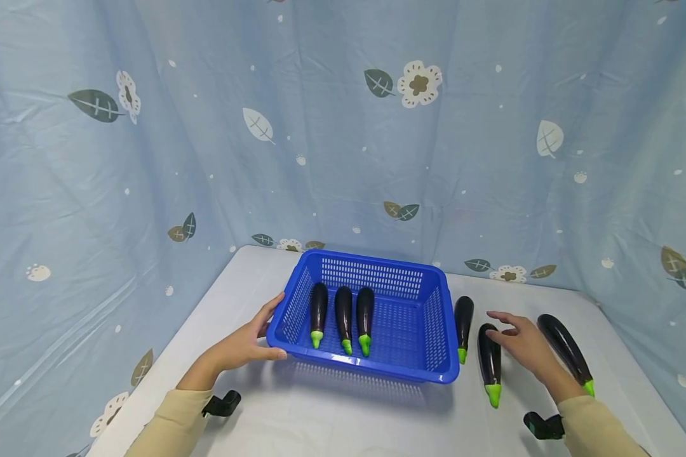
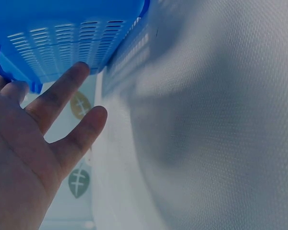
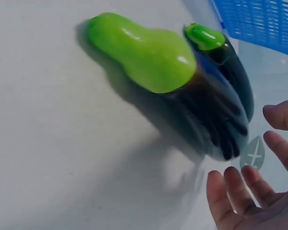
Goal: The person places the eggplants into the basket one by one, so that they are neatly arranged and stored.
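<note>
A blue perforated plastic basket (image 1: 371, 374) holds three dark eggplants, one of them the leftmost eggplant (image 1: 318, 311). My left hand (image 1: 237, 346) is at its left end, fingers spread along the outer wall; in the left wrist view the fingers (image 2: 62, 96) look fairly straight against the basket (image 2: 62, 28). Over at the right, my right hand (image 1: 520, 343) hovers by the upper part of an eggplant (image 1: 490, 362) on the table. In the right wrist view, parted fingers (image 3: 221, 196) stand beside that eggplant's dark end (image 3: 216, 115), gripping nothing.
Another eggplant (image 1: 464, 320) lies close along the basket's right side. A third loose eggplant (image 1: 566, 346) lies beyond my right hand, partly covered by the wrist. The white table (image 1: 297, 431) meets a blue patterned curtain (image 1: 343, 158) at the back and left.
</note>
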`<action>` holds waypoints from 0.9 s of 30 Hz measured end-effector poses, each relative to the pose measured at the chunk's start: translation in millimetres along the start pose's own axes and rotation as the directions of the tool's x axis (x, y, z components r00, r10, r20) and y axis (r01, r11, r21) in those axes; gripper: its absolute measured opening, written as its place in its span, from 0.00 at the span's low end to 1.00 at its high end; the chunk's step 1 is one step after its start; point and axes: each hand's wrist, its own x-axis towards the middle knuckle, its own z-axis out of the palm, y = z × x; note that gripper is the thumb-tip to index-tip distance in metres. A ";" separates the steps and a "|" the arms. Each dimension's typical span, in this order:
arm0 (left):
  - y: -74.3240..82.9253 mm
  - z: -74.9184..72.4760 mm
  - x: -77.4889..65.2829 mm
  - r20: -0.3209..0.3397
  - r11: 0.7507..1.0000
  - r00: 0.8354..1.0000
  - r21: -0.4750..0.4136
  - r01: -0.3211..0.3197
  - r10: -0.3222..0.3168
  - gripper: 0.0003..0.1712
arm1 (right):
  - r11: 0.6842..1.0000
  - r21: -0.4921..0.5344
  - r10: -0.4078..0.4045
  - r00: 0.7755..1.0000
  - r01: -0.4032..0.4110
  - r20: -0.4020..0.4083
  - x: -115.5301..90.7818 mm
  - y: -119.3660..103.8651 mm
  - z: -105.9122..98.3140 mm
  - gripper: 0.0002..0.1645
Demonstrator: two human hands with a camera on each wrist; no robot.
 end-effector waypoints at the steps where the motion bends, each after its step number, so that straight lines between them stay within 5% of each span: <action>1: 0.0 0.2 0.1 0.000 1.000 1.000 0.000 -0.002 0.002 0.68 | 1.000 0.007 0.005 1.000 -0.005 0.005 -1.0 1.0 0.6 0.34; 10: -0.7 -0.4 0.6 0.001 1.000 1.000 0.001 -0.002 0.002 0.68 | 0.992 0.107 0.064 0.995 -0.072 0.079 -4.6 7.7 6.1 0.38; 27: -1.9 -0.2 1.3 0.000 1.000 1.000 0.005 -0.012 0.012 0.68 | 0.988 0.113 0.094 0.990 -0.105 0.100 -5.7 1.7 11.9 0.38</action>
